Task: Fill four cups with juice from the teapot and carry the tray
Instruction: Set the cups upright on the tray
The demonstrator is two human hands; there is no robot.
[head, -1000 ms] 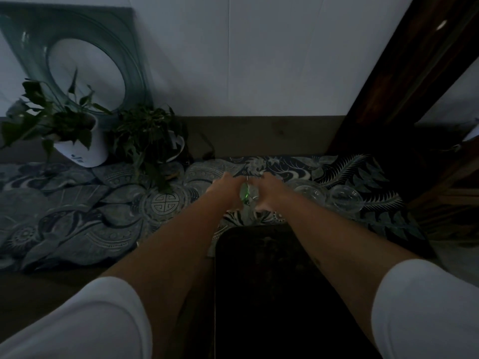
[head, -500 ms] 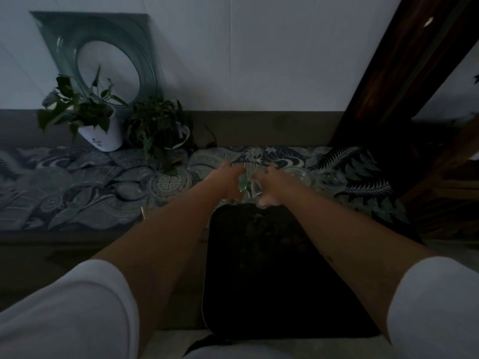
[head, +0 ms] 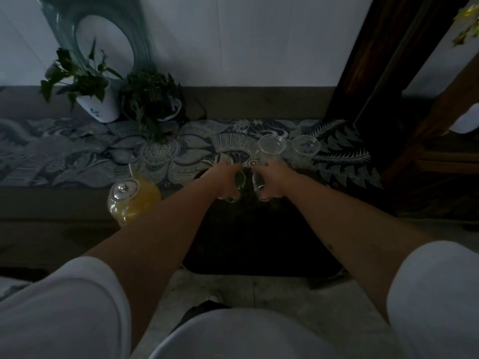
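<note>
Left hand (head: 225, 178) is gripping a green cup (head: 240, 180) and right hand (head: 276, 178) a clear cup (head: 258, 183), both over the dark tray (head: 259, 242), two more cups (head: 272, 144) just beyond them, juice-filled teapot (head: 133, 199) off to the left.

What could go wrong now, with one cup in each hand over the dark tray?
1. The green cup and clear cup are close together; they may knock.
2. The teapot stands by the left forearm at the table edge; a pull back may bump it.
3. Dim light hides the tray surface, so a cup may land tilted.
</note>
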